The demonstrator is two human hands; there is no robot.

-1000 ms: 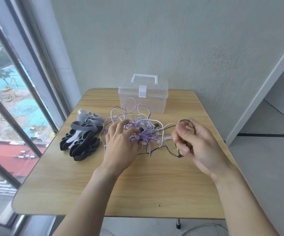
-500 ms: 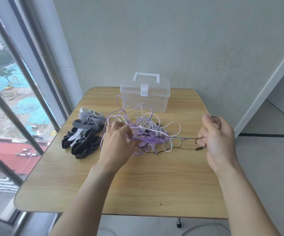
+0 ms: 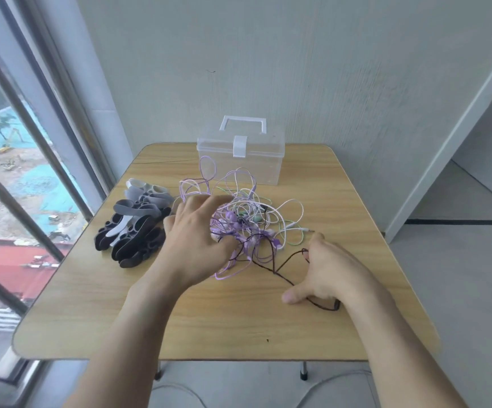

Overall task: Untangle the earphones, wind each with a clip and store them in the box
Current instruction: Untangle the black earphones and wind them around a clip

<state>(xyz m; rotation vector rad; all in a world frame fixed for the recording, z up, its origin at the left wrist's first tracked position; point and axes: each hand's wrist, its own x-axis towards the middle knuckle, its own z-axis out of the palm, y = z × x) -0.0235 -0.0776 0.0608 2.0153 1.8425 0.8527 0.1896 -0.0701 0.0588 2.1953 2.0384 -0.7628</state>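
Both forearms are bare right up to the bottom edge of the view, no sleeve on either. The left hand point(image 3: 196, 234) and the right hand point(image 3: 331, 272) are bare too, with short, plain nails on the fingers that show.

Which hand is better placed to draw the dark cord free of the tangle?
Probably the right hand: the dark cord runs beside and under it, while the left hand rests spread on the tangle, steadying it.
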